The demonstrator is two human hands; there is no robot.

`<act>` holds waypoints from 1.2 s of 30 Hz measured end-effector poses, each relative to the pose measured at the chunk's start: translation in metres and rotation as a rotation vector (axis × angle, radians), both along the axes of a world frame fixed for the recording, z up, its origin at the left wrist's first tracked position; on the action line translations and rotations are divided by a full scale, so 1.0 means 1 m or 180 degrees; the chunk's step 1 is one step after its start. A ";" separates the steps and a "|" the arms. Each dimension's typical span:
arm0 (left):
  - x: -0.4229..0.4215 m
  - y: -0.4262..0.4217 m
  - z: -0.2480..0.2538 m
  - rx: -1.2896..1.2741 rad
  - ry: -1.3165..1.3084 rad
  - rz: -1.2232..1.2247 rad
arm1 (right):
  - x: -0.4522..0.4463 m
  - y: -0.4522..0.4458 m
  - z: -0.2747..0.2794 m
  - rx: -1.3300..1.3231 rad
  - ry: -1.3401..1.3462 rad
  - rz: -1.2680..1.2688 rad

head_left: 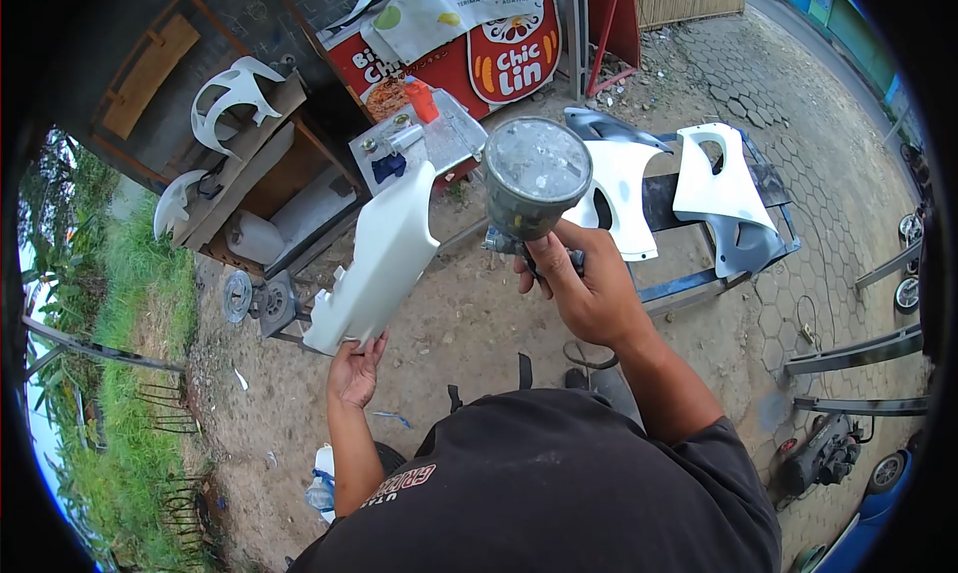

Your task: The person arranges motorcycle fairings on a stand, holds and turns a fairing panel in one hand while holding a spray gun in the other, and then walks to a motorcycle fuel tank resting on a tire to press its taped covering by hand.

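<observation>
The long white panel (377, 259) you hold slants, smooth and curved, left of your spray gun (529, 212), upper end nearest it. Your gun is roughly upright, its round grey cup (539, 162) stained and uppermost.

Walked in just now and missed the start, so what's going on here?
A person holds a white panel by its lower end in the left hand. The right hand grips a spray gun just right of the panel, apart from it. Other white panels lie on a rack farther right. Whether paint is coming out cannot be seen.
</observation>
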State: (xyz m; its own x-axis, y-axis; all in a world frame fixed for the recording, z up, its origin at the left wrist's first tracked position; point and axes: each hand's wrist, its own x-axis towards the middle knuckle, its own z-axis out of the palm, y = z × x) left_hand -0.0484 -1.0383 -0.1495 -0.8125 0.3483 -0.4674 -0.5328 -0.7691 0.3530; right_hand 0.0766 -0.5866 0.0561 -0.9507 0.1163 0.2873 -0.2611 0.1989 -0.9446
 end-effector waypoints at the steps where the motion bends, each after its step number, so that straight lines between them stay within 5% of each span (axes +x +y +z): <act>1: 0.001 0.002 0.001 0.0015 -0.0044 -0.0010 | -0.001 -0.001 0.001 -0.0036 0.0027 -0.0043; 13: 0.008 0.011 -0.016 0.0203 -0.0252 -0.0070 | -0.015 0.006 0.015 0.0036 0.0309 -0.0692; 20: 0.008 0.019 -0.015 0.0376 -0.0357 -0.0062 | -0.005 0.005 0.016 -0.0003 -0.0107 -0.0022; 27: 0.007 0.024 -0.016 0.0702 -0.0531 -0.0055 | -0.015 0.006 0.013 -0.0272 0.0202 -0.0572; 36: 0.007 0.031 -0.018 0.0921 -0.0624 -0.0091 | -0.009 0.000 0.008 -0.0123 -0.0083 -0.0069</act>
